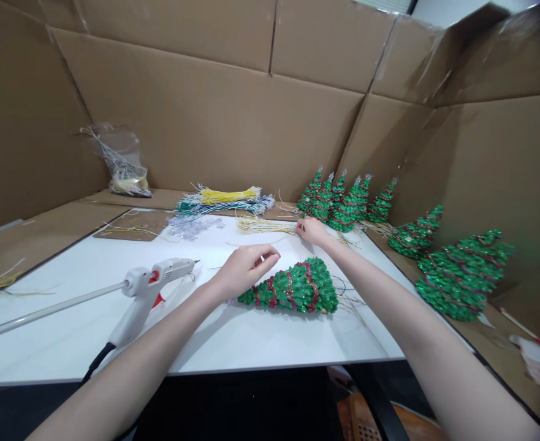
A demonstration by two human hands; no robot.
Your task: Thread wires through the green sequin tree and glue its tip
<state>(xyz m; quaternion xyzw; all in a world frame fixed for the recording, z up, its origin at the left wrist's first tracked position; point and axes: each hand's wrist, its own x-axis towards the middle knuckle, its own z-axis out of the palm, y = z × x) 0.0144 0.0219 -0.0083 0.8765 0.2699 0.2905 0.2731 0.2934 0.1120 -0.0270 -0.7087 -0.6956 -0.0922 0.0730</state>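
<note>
A green miniature Christmas tree [297, 288] with red garland lies on its side on the white board, its tip pointing left. Just above the tip hovers my left hand [246, 269], thumb and fingers apart, with nothing visible in them. Farther back, my right hand [313, 231] has its fingers closed at the right end of a loose bundle of yellow and white wires [265, 225]. Its fingertips are partly hidden, so how many wires they pinch does not show.
A white glue gun [136, 300] with a long glue stick stands at the left. Behind are clear plastic pieces [196, 226], tied wire bundles [228, 196] and a plastic bag [125, 162]. Several finished trees [343, 205] line the right side. Cardboard walls [205, 104] surround the table.
</note>
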